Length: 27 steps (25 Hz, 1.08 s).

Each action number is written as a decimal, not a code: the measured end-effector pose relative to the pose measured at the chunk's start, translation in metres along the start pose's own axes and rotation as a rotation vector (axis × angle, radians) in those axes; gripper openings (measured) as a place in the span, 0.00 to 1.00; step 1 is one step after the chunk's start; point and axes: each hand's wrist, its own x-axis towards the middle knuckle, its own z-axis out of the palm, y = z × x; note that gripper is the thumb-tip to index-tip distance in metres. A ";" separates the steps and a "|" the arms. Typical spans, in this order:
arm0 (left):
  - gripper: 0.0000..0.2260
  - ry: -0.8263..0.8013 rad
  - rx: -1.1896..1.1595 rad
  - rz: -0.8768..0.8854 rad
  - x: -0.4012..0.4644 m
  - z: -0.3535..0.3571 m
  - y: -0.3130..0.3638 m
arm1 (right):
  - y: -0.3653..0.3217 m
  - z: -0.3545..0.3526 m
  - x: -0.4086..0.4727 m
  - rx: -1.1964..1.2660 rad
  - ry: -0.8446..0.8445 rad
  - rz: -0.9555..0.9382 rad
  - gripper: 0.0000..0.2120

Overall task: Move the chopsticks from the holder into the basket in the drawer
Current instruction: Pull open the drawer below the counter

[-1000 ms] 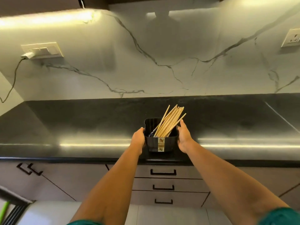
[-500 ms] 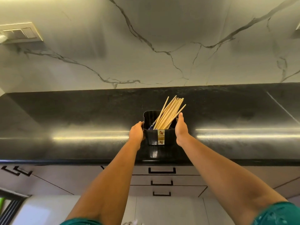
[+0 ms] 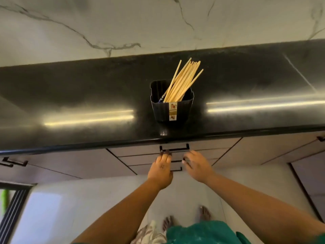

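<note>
My left hand [image 3: 161,170] reaches to the front of the drawers, its fingertips at the left end of the top drawer's handle [image 3: 174,148]; they look curled toward the bar, but I cannot tell whether they have closed on it. My right hand [image 3: 197,165] hangs just beside it, fingers loosely apart and holding nothing, in front of the second drawer [image 3: 154,158]. I count three stacked drawers here, all shut, each with a black bar handle; my hands cover most of the lower two handles.

The chopsticks [image 3: 182,81] stand in the holder [image 3: 171,106], a black ribbed tub on the black counter [image 3: 79,95], near its front edge and directly above the top drawer. They lean to the right in one bundle, tips fanned above the rim; they overlap too much for me to count them exactly, roughly a dozen. Something dark and bluish lies low in the tub beside them; I cannot make out what. One label strip runs down the tub's front.

Nothing else stands on the counter. Behind it rises a white marble wall [image 3: 123,23] with grey veins. To the left, another cabinet front carries two black handles [image 3: 14,162]. My two bare feet [image 3: 204,213] show on the pale floor below.
</note>
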 end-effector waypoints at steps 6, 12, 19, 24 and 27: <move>0.36 -0.316 0.305 -0.074 0.049 0.010 -0.025 | 0.006 0.026 0.054 -0.284 -0.360 0.139 0.36; 0.35 -0.398 0.237 -0.214 0.069 0.004 -0.021 | -0.001 0.027 0.066 -0.274 -0.324 0.197 0.34; 0.24 -0.158 0.363 -0.024 0.020 0.012 -0.009 | -0.004 0.034 0.026 -0.297 -0.387 0.180 0.32; 0.27 -0.111 0.304 -0.006 -0.047 0.049 0.014 | -0.005 0.054 -0.047 -0.369 -0.468 0.143 0.34; 0.35 -0.129 0.227 -0.060 -0.113 0.075 0.026 | -0.003 0.078 -0.122 -0.468 -0.516 0.106 0.37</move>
